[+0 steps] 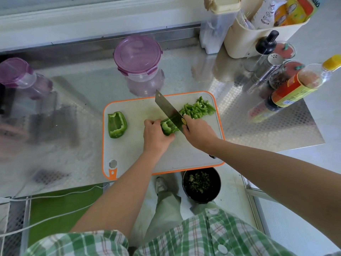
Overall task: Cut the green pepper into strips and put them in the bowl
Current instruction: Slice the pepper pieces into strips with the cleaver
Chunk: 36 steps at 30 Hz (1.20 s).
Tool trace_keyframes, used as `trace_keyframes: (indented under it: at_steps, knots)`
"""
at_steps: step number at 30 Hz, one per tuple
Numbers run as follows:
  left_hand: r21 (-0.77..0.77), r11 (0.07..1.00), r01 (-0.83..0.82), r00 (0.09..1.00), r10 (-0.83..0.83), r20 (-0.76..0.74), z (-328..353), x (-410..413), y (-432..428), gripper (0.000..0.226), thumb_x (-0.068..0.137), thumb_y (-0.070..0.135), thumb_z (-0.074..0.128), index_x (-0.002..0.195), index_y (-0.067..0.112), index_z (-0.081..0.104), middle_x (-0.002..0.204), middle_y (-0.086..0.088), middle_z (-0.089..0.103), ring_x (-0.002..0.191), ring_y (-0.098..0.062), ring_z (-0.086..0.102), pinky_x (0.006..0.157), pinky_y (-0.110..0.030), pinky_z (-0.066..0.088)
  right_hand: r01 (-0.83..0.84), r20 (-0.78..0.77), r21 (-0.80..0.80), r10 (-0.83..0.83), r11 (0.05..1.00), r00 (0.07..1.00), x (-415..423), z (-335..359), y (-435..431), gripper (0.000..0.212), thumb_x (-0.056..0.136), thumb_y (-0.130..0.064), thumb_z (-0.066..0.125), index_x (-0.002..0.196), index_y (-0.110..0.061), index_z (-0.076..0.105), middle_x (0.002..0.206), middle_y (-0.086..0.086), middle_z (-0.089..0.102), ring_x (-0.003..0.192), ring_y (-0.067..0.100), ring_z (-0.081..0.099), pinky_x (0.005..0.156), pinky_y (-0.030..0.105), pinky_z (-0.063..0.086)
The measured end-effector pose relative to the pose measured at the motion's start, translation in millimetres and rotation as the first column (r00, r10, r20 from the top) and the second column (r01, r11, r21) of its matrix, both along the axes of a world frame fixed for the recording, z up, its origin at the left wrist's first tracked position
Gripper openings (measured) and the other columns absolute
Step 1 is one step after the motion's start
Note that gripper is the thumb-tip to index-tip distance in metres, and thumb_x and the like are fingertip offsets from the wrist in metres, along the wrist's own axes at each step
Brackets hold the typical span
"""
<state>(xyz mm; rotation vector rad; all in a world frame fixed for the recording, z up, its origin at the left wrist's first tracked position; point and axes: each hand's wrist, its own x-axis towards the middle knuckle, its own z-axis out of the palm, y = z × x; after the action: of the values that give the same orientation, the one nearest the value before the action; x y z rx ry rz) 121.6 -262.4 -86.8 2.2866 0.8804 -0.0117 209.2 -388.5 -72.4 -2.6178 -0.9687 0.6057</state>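
Note:
On the white, orange-rimmed cutting board (pixel 132 152), my left hand (pixel 156 134) presses down a green pepper piece (pixel 168 127). My right hand (pixel 198 133) grips the handle of a cleaver (pixel 168 108), whose blade rests against that piece. A pile of cut pepper strips (pixel 198 108) lies at the board's far right corner. Another pepper chunk (pixel 116 126) sits untouched, hollow side up, at the board's left. A black bowl (pixel 202 184) holding green scraps stands below the counter's front edge, on the floor.
Two purple-lidded plastic containers (pixel 137 58) (pixel 15 72) stand behind the board on the metal counter. At the right are a sauce bottle (pixel 295 87), shakers (pixel 267 69) and a cream basket (pixel 262 28) of packets. My leg and shoe (pixel 161 184) are beside the bowl.

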Motion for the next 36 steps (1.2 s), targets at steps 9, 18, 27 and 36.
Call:
trace_keyframes:
  at_steps: [9,18,27,36]
  knots:
    - [-0.022,1.000,0.014,1.000,-0.015,-0.016,-5,-3,4,0.055,0.071,0.028,0.081,0.120,0.011,0.061,0.113,-0.009,0.045,0.100,-0.026,0.056,0.088,-0.024,0.041,-0.023,0.051,-0.119,0.029,0.993,0.998,-9,-2,11,0.009,0.098,-0.013,0.038,0.105,-0.009,0.040,0.065,0.002,0.039,0.062,0.027,0.044,0.052,0.034,0.032]
    - [-0.011,0.999,0.053,0.997,-0.053,0.047,-9,-12,8,0.066,0.069,0.026,0.082,0.127,0.009,0.056,0.119,-0.008,0.045,0.102,-0.023,0.058,0.089,-0.021,0.040,0.109,0.033,-0.017,-0.109,0.994,0.994,-8,-16,19,0.011,0.100,-0.017,0.037,0.104,-0.008,0.042,0.072,0.009,0.049,0.063,0.030,0.048,0.054,0.035,0.037]
    - [-0.037,0.999,0.034,0.996,-0.030,0.082,-11,-7,6,0.069,0.073,0.025,0.082,0.132,0.006,0.053,0.121,-0.009,0.044,0.105,-0.022,0.056,0.088,-0.015,0.035,0.043,-0.030,0.139,-0.039,0.989,0.999,5,-7,8,0.016,0.099,-0.018,0.040,0.084,-0.014,0.036,0.057,0.001,0.040,0.048,0.019,0.038,0.047,0.030,0.026]
    - [-0.046,0.998,0.036,0.997,-0.033,0.071,-17,-5,8,0.069,0.072,0.024,0.082,0.132,0.006,0.053,0.119,-0.009,0.044,0.106,-0.023,0.056,0.088,-0.014,0.034,0.015,-0.047,0.054,-0.012,0.998,0.999,4,-8,6,0.012,0.099,-0.018,0.038,0.089,-0.017,0.033,0.060,0.002,0.041,0.051,0.020,0.040,0.048,0.032,0.030]
